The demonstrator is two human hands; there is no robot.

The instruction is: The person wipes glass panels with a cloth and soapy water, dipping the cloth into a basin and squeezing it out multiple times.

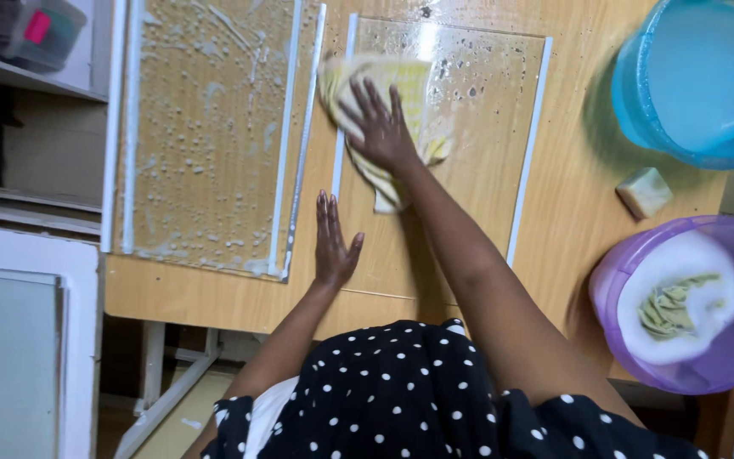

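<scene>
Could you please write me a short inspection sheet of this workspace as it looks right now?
Surface: wooden table, wet near the panes.
Job's things: yellow cloth on a clear glass pane; soapy glass pane beside it.
Clutter: soap bar; blue bucket of water; purple bucket of suds with a rag.
Grippers: right hand pressing the cloth; left hand flat on the pane, empty.
Cables: nothing seen.
Surroundings: shelf with boxes, at left.
</scene>
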